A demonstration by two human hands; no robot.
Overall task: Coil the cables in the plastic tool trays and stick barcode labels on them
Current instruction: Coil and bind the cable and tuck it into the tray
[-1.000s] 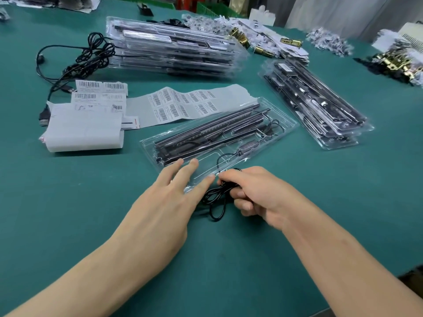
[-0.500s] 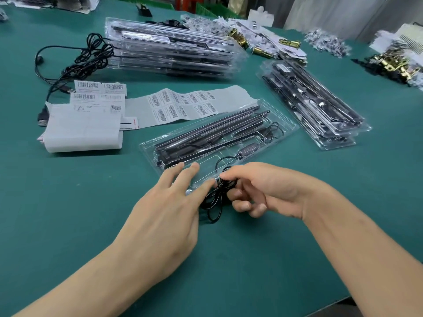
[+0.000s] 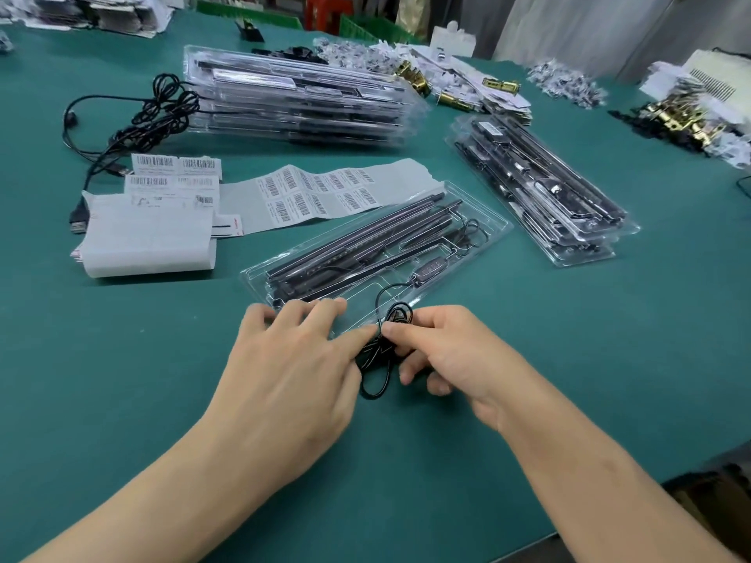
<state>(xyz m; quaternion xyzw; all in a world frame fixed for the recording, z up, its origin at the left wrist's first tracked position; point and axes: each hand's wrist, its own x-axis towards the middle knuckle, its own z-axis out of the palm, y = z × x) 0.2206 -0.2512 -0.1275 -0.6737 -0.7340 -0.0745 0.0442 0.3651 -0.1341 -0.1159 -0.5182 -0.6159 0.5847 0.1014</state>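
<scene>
At the near edge of the green felt-covered table (image 3: 122, 400), I see both hands meet over a thin black cable (image 3: 376, 359) that trails out of the clear plastic tool tray (image 3: 493, 233) lying at a slant just beyond them. Since half a second ago the hands have barely shifted: the left hand (image 3: 284, 371) has drawn its thumb in against the cable bundle while its fingers stay spread on the tray's near rim, and the right hand (image 3: 443, 355) now pinches the gathered loops between thumb and forefinger, its other fingers curled under. One loop hangs toward me on the felt and another arcs up over the tray's rim. Behind the tray lies the long white strip of barcode labels (image 3: 317, 193), none peeled that I can make out, beside a folded white sheet of label backing (image 3: 146, 237). A tall stack of filled clear trays (image 3: 296, 99) and a lower stack of filled trays on the right (image 3: 536, 184) sit farther back, and a tangle of loose black cables (image 3: 158, 107) at far left. How many turns the coil holds is hidden by the fingers; the label print is too small to read.
</scene>
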